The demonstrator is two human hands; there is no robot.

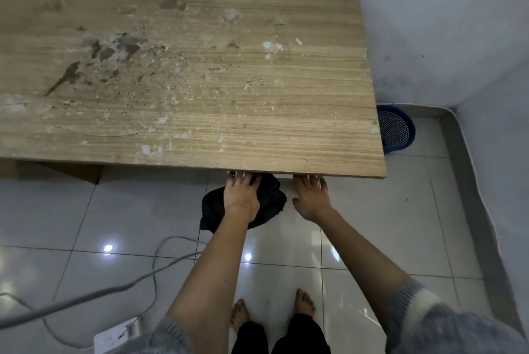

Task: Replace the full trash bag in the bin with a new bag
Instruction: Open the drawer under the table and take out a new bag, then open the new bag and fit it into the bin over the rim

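A black trash bag [273, 199] lies crumpled on the tiled floor, partly under the front edge of a wooden table [200, 82]. My left hand [240, 196] rests on top of the bag with fingers spread, the fingertips reaching under the table edge. My right hand [310, 199] hovers just right of the bag, fingers straight and spread, holding nothing, tips at the table edge. A blue mesh bin [398, 130] stands on the floor behind the table's right corner, near the wall; its inside looks dark and only part of it shows.
The stained tabletop fills the upper view and hides what lies beneath it. A grey cable [154, 268] loops over the floor at left to a white power strip [117, 339]. My bare feet [240, 313] stand below. Walls close the right side.
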